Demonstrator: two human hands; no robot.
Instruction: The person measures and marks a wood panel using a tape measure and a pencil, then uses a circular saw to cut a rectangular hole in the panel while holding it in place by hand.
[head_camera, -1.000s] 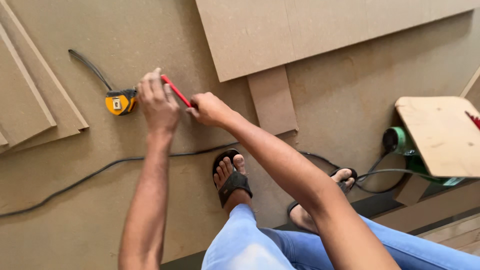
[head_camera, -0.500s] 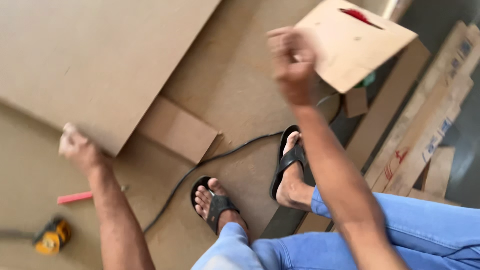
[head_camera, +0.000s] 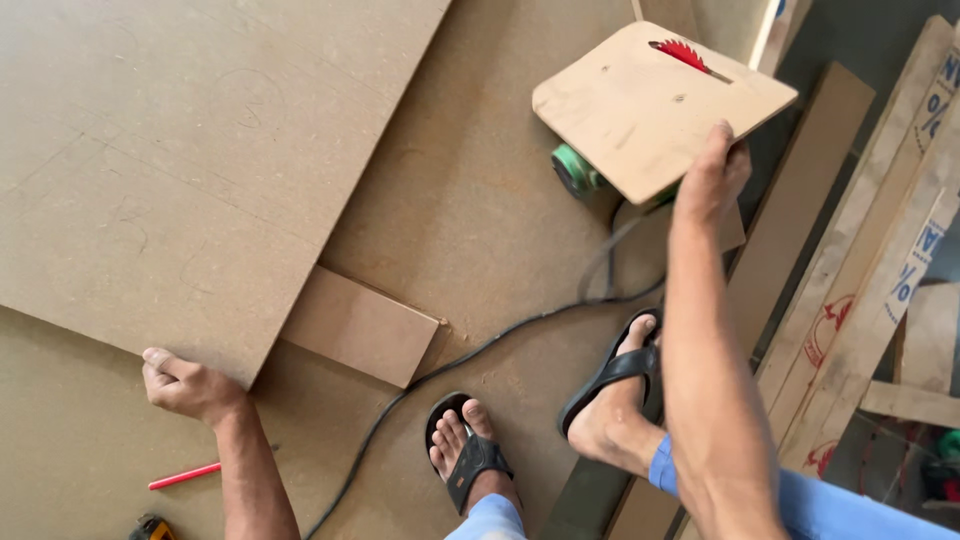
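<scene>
My left hand (head_camera: 183, 384) grips the near corner of a large brown fibreboard sheet (head_camera: 190, 160) that lies on the floor at upper left. My right hand (head_camera: 712, 178) is closed on the edge of a small wooden saw table (head_camera: 655, 105) at upper right. A red circular blade (head_camera: 678, 52) sticks up through its top and a green motor (head_camera: 575, 170) shows underneath. A red pencil (head_camera: 184, 475) lies on the floor just below my left hand.
A black power cable (head_camera: 470, 352) runs from the saw across the floor past my sandalled feet (head_camera: 470, 455). A small board offcut (head_camera: 360, 325) lies beside the big sheet. Timber planks (head_camera: 870, 280) are stacked at right. A yellow tape measure (head_camera: 150, 528) sits at the bottom left edge.
Both hands left the pencil and tape measure. My left hand took the big sheet's corner, my right hand swung right and took hold of the saw table's edge. The view shifted right.
</scene>
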